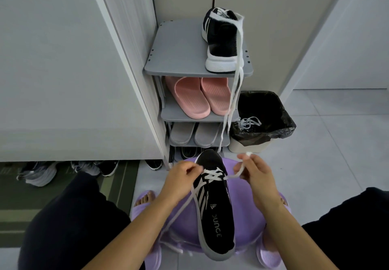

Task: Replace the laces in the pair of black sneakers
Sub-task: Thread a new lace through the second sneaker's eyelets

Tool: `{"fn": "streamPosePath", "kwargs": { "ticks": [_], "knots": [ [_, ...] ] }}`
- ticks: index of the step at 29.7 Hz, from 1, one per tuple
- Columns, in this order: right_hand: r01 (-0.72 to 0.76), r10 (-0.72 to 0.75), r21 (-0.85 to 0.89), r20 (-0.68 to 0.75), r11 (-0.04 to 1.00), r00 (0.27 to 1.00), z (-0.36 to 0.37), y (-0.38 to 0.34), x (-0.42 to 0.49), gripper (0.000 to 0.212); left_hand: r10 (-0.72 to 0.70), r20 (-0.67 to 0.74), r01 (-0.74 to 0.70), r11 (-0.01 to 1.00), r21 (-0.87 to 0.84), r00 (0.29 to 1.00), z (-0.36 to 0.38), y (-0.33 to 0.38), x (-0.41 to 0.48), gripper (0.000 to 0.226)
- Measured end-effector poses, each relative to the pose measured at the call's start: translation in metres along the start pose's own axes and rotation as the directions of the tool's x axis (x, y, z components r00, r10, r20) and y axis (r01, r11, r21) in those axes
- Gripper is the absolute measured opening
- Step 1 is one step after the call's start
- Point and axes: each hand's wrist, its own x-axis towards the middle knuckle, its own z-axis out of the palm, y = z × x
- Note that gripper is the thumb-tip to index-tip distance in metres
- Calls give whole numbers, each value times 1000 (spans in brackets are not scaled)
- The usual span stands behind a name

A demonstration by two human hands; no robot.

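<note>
Pinching the white lace (212, 175) at the eyelets, left hand (183, 175) is touching the black sneaker (216, 213) on the purple stool (248, 217); right hand (256, 177) is gripping the lace's other end. Behind, loose laces (233, 92) of the second sneaker (223, 42) are dangling off the grey rack (179, 59), beside the bin (248, 146).
</note>
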Motion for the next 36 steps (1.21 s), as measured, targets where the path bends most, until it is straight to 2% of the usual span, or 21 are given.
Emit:
{"fn": "streamPosePath", "kwargs": {
  "ticks": [1,2,4,5,7,9,11,13,16,18,22,23,24,26,28,29,31,33,36],
  "knots": [
    [48,-40,-95,89,994,995,6,-5,-2,19,28,35,-26,997,-69,999,4,13,0,25],
    [101,-69,-170,183,980,981,12,-9,-5,19,4,104,14,985,-171,995,9,24,2,29],
    [190,-90,-298,317,935,944,19,-12,-10,18,-118,314,233,904,-359,942,18,43,11,36],
    [216,-86,-367,338,905,937,19,-12,-11,19,-152,404,336,835,-436,902,22,49,17,36],
    [214,-80,-458,294,863,952,16,-6,-10,21,-114,462,394,719,-572,880,24,57,28,28],
    [138,-82,-471,137,872,987,8,0,-7,18,-61,384,339,613,-714,921,18,66,34,19],
    [63,-95,-490,-41,870,995,-6,8,0,16,-38,283,262,507,-821,958,4,74,34,19],
    [-21,-73,-467,-181,884,981,-23,17,7,14,-33,180,172,502,-847,983,-12,72,35,20],
    [-138,-1,-455,-291,880,957,-39,33,14,18,-108,34,92,603,-792,994,-32,57,37,18],
    [-167,29,-478,-283,862,959,-41,42,16,19,-156,-47,62,624,-779,987,-44,50,37,17],
    [-242,135,-575,-222,782,966,-43,45,20,9,-151,-144,-32,574,-818,978,-61,46,34,17],
    [-214,126,-633,-181,744,975,-42,43,20,16,-123,-142,-43,586,-809,982,-62,48,32,17],
    [-132,73,-688,-114,713,991,-41,39,20,31,-85,-121,-45,611,-791,989,-61,50,29,17],
    [137,-130,-696,63,705,989,-25,23,14,52,1,-24,-18,672,-741,1000,-51,56,23,16],
    [386,-311,-624,233,679,922,1,3,7,51,69,89,14,708,-706,994,-35,64,15,15],
    [461,-349,-607,302,647,887,13,-4,6,41,94,131,25,711,-702,987,-27,66,11,15],
    [514,-360,-649,367,560,857,27,-12,7,14,119,172,40,699,-714,978,-15,70,7,15],
    [471,-372,-698,305,539,877,21,-11,13,17,80,149,63,641,-765,986,-14,71,7,15],
    [290,-312,-748,116,597,943,-18,-5,23,19,-37,62,72,458,-886,997,-26,64,14,19]
  ]
}}
